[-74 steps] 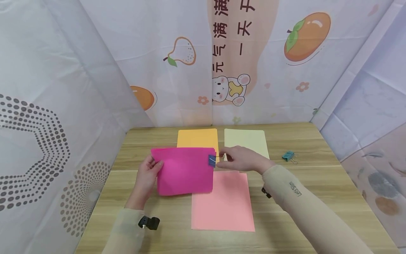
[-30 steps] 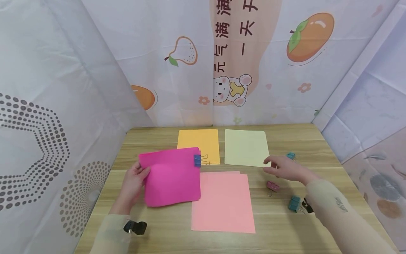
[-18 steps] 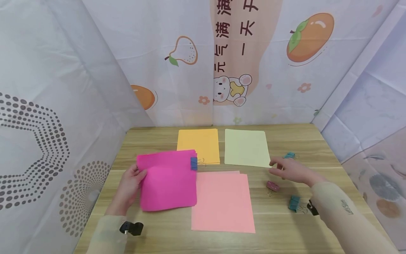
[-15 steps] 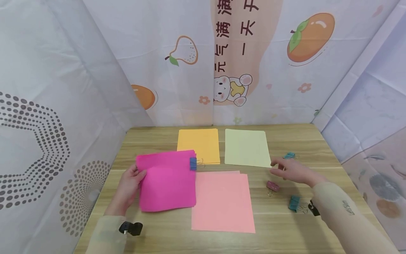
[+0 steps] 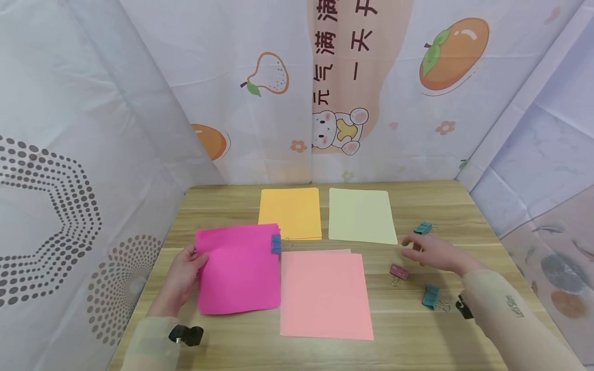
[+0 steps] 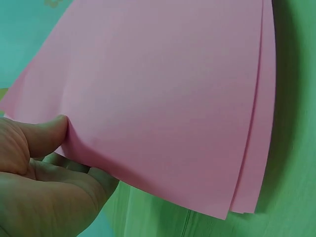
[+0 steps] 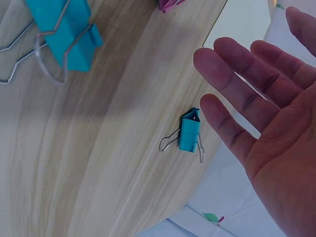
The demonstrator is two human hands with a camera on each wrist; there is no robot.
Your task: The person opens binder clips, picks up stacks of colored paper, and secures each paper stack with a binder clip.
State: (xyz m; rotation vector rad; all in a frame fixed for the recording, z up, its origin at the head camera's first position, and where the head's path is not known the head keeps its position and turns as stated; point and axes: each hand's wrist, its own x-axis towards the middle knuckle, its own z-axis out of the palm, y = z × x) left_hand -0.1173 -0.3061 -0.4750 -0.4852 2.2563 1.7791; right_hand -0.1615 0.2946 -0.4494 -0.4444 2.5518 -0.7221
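My left hand [image 5: 183,273] pinches the left edge of a stack of magenta paper sheets [image 5: 238,273], thumb on top and fingers beneath. A blue binder clip [image 5: 276,244] bites the stack's right edge near the upper corner. In the left wrist view the sheets [image 6: 168,98] fan slightly apart at one side and bend up at the thumb. My right hand [image 5: 436,251] hovers over the table with relaxed fingers and nothing in them. Close to it are a teal binder clip [image 5: 423,228] behind, a dark pink binder clip [image 5: 399,272] and another teal binder clip [image 5: 431,297] in front.
A pink paper stack [image 5: 325,296] lies mid-table, just right of the magenta one. Behind it lie an orange stack [image 5: 291,211] and a pale green stack [image 5: 362,214]. Printed curtains [image 5: 260,129] stand along the back and sides of the wooden table [image 5: 394,324].
The right hand has let go of the blue clip and moved right, over by the loose clips. The left hand has carried the clipped magenta stack left and toward the front, lowering it.
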